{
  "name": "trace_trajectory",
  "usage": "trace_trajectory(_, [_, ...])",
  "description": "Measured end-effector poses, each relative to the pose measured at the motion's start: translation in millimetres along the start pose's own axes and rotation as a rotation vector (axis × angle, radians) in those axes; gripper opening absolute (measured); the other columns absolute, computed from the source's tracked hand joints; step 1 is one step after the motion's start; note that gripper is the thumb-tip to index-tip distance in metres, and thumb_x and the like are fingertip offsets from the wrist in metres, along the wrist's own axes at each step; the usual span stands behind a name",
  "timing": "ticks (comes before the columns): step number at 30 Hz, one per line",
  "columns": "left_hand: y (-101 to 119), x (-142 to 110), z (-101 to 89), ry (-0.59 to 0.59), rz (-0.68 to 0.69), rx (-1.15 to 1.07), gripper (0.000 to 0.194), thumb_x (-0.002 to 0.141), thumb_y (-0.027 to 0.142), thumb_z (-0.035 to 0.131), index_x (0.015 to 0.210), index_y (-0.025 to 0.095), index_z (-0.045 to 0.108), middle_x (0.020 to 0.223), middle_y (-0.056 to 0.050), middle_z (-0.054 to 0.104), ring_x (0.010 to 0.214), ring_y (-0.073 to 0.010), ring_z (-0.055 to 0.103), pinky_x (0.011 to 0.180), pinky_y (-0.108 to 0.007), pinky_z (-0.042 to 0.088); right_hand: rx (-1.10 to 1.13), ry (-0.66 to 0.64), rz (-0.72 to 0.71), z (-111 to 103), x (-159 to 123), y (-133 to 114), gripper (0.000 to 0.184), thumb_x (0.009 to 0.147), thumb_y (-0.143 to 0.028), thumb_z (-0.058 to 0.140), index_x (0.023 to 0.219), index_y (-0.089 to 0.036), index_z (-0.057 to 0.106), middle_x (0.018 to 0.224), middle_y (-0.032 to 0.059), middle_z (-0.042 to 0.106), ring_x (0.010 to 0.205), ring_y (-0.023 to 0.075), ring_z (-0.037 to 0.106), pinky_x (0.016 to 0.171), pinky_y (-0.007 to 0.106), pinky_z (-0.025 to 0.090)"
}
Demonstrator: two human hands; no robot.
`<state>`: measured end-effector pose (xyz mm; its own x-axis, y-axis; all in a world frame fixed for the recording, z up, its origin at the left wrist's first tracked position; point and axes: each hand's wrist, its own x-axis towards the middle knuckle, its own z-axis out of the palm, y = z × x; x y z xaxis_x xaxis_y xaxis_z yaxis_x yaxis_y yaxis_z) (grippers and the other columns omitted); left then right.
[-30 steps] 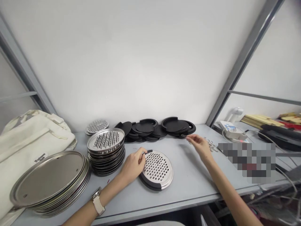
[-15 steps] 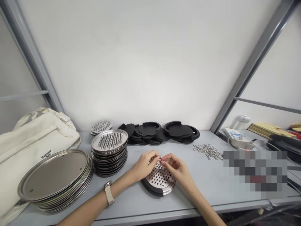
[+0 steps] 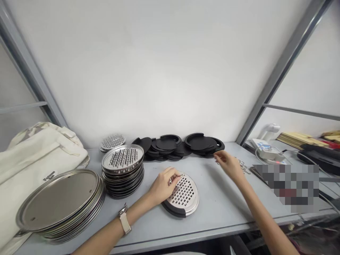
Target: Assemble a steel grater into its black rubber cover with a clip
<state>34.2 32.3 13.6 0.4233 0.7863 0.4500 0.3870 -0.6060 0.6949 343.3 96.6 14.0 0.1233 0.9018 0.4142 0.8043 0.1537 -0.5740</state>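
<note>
A round metal grater with a black rim piece along its lower left lies on the grey table. Over its upper left edge is my left hand, thumb and forefinger pinched on a small metal clip. My right hand is raised off the table, right of the grater, with its fingers closed together. Something tiny shows at those fingertips, too small to make out. Behind that hand lies a pile of small metal clips, partly hidden by it.
Left of the grater stands a stack of round graters, beside large round metal lids and a cream cloth bag. Black round holders lie along the wall. A white device with cables sits at right.
My right hand has left the grater and moved right and up, towards the clip pile. My left hand stays at the grater's edge. The view has shifted slightly.
</note>
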Motion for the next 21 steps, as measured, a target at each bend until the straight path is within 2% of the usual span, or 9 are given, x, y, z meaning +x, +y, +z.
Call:
trace_trajectory(1, [-1.1, -0.4, 0.4, -0.005, 0.008, 0.01, 0.009, 0.09, 0.017, 0.046, 0.086, 0.017, 0.054, 0.085, -0.001, 0.055, 0.078, -0.0125, 0.055, 0.073, -0.023, 0.043, -0.133, 0.073, 0.084, -4.5, 13.3, 22.3, 0.02, 0.081, -0.026, 0.049, 0.091, -0.018, 0.064, 0.084, 0.0073, 0.071, 0.073, 0.022, 0.067, 0.07, 0.032, 0.049])
trace_trajectory(3, [-2.8, -1.3, 1.4, -0.007, 0.018, 0.034, 0.01, 0.09, 0.016, 0.045, 0.086, 0.018, 0.053, 0.085, 0.0, 0.054, 0.076, -0.0119, 0.054, 0.072, -0.023, 0.042, -0.228, 0.154, 0.172, -10.9, 32.0, 59.7, 0.027, 0.078, -0.019, 0.044, 0.091, -0.012, 0.066, 0.084, 0.0139, 0.07, 0.079, 0.0268, 0.066, 0.074, 0.037, 0.047])
trace_trajectory(6, [-3.4, -2.8, 2.8, 0.016, 0.026, 0.075, 0.01, 0.091, 0.015, 0.043, 0.086, 0.019, 0.052, 0.085, 0.0, 0.053, 0.074, -0.0113, 0.053, 0.072, -0.023, 0.041, -0.304, 0.144, 0.21, -11.5, 41.6, 91.6, 0.027, 0.074, -0.019, 0.045, 0.082, -0.011, 0.07, 0.078, 0.0155, 0.071, 0.077, 0.0279, 0.066, 0.071, 0.036, 0.046])
trace_trajectory(11, [-1.6, -3.8, 2.1, 0.021, 0.042, 0.112, 0.012, 0.092, 0.016, 0.041, 0.087, 0.019, 0.052, 0.083, 0.0, 0.052, 0.074, -0.0119, 0.052, 0.071, -0.024, 0.041, -0.39, 0.055, 0.198, 0.1, 45.4, 105.9, 0.018, 0.069, -0.024, 0.056, 0.064, -0.015, 0.07, 0.067, 0.0119, 0.069, 0.072, 0.027, 0.063, 0.071, 0.034, 0.042])
trace_trajectory(13, [-1.4, -3.8, 1.5, 0.019, 0.045, 0.119, 0.012, 0.091, 0.017, 0.041, 0.087, 0.019, 0.052, 0.084, -0.001, 0.052, 0.073, -0.0119, 0.052, 0.071, -0.024, 0.041, -0.417, 0.056, 0.194, 3.2, 48.6, 107.8, 0.018, 0.069, -0.025, 0.057, 0.068, -0.013, 0.071, 0.07, 0.0132, 0.068, 0.074, 0.0278, 0.062, 0.072, 0.035, 0.041])
trace_trajectory(17, [-1.9, -3.8, 1.6, 0.017, 0.056, 0.141, 0.011, 0.091, 0.017, 0.041, 0.088, 0.018, 0.052, 0.084, -0.001, 0.052, 0.073, -0.0119, 0.052, 0.071, -0.023, 0.041, -0.458, 0.099, 0.16, 4.9, 52.1, 109.4, 0.029, 0.074, -0.027, 0.054, 0.09, -0.01, 0.072, 0.085, 0.0172, 0.066, 0.089, 0.0305, 0.059, 0.08, 0.038, 0.04])
trace_trajectory(21, [-1.1, -4.0, 1.9, 0.011, 0.063, 0.155, 0.011, 0.091, 0.017, 0.041, 0.087, 0.018, 0.052, 0.084, -0.001, 0.052, 0.072, -0.0118, 0.051, 0.07, -0.023, 0.04, -0.441, 0.048, 0.122, 5.0, 51.4, 110.8, 0.023, 0.073, -0.023, 0.055, 0.081, -0.013, 0.074, 0.077, 0.0133, 0.066, 0.08, 0.0267, 0.06, 0.077, 0.034, 0.041])
